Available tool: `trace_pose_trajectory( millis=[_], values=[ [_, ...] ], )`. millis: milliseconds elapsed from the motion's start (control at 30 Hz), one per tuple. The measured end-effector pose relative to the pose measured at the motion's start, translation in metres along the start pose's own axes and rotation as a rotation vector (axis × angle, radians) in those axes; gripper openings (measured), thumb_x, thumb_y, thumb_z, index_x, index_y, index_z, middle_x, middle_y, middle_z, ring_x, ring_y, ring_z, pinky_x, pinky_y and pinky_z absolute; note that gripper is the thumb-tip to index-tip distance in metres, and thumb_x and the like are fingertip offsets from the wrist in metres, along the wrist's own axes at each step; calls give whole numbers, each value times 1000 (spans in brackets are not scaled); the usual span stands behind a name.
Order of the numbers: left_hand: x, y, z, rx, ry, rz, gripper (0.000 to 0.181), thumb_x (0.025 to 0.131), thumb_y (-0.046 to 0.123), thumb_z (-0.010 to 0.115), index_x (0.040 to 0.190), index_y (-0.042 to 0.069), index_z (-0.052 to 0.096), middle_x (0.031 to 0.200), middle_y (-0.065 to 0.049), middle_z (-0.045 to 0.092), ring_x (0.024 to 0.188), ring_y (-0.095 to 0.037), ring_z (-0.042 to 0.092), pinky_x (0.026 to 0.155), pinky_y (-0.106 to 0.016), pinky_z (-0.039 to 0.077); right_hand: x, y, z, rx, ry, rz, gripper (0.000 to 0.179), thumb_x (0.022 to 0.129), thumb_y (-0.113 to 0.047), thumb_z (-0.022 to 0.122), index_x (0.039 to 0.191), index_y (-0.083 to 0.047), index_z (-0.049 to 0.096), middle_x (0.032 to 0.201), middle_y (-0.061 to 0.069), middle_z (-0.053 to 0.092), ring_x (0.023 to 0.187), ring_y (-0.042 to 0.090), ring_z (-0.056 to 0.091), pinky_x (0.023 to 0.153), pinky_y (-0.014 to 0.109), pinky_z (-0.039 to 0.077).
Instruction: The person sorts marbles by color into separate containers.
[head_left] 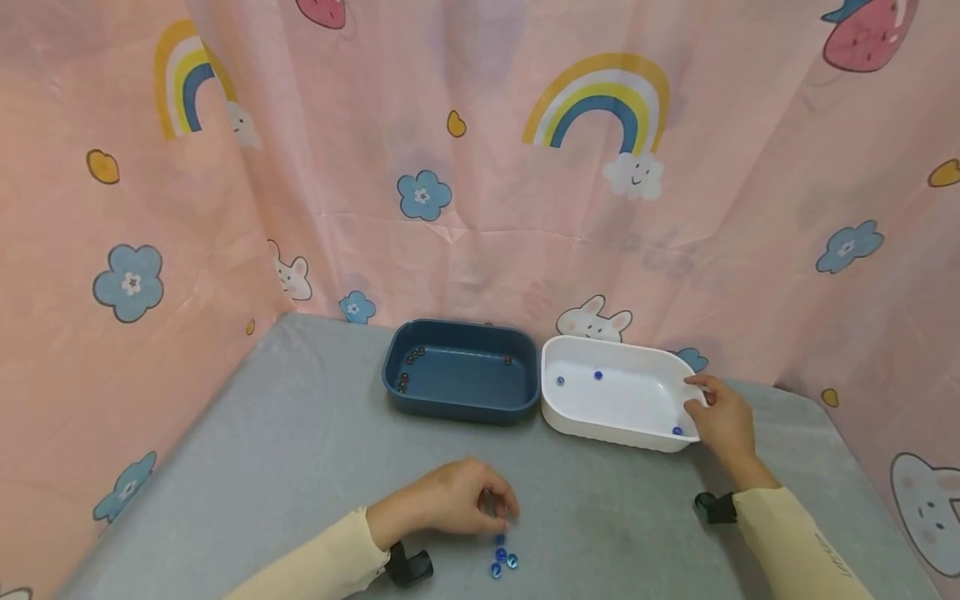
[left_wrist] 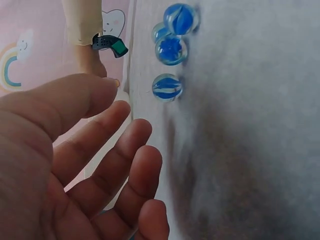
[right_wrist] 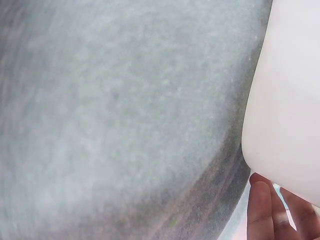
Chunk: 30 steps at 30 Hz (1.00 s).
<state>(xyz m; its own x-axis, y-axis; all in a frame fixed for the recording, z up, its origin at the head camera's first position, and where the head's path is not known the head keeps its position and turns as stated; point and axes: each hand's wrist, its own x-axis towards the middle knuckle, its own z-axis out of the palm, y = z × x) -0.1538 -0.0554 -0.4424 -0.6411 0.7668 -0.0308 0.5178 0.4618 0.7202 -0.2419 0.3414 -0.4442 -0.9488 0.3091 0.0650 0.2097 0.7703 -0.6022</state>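
My left hand (head_left: pixel 463 500) hovers just beyond several blue-swirled glass marbles (head_left: pixel 501 554) on the grey cloth. In the left wrist view, its thumb and fingers are bent loosely and apart, with nothing visible between them; the marbles (left_wrist: pixel 167 87) lie past the fingertips. My right hand (head_left: pixel 726 423) grips the right end of a white basin (head_left: pixel 618 435), thumb and fingers at its rim. In the right wrist view, fingers (right_wrist: pixel 260 207) touch the basin's outer wall (right_wrist: pixel 287 110). Three blue marbles lie inside, one marble (head_left: pixel 677 431) near that hand.
Left of the white basin stands a dark blue basin (head_left: pixel 465 408) with several brownish marbles (head_left: pixel 416 355) inside. Both sit at the back of the grey cloth-covered table (head_left: pixel 315 433), before a pink patterned curtain (head_left: pixel 480 250). Dark wrist cameras show below both sleeves.
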Motion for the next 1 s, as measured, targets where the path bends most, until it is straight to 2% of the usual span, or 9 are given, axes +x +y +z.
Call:
trace_pose_trajectory(
  millis=[200, 433, 1000],
  values=[
    [-3, 3, 2, 33, -15, -34, 12, 80, 19, 73, 91, 24, 74, 74, 23, 60, 60, 7, 49, 57, -14, 43, 1, 0, 0, 0, -3, 2, 40, 92, -11, 51, 131, -2, 54, 130, 33, 52, 114, 46, 51, 91, 58, 47],
    [-4, 6, 3, 99, -25, -33, 13, 77, 17, 74, 87, 26, 74, 72, 22, 60, 62, 9, 48, 60, -12, 41, -1, -1, -1, 9, -7, 10, 40, 92, -10, 51, 131, -2, 53, 131, 33, 52, 114, 47, 51, 91, 58, 46],
    [-1, 6, 9, 111, -44, -44, 14, 75, 15, 74, 82, 26, 74, 71, 21, 62, 63, 9, 49, 60, -12, 41, 2, 1, -1, 11, -29, 50, 41, 93, -11, 51, 133, -2, 52, 132, 34, 50, 115, 48, 50, 91, 59, 47]
  ],
)
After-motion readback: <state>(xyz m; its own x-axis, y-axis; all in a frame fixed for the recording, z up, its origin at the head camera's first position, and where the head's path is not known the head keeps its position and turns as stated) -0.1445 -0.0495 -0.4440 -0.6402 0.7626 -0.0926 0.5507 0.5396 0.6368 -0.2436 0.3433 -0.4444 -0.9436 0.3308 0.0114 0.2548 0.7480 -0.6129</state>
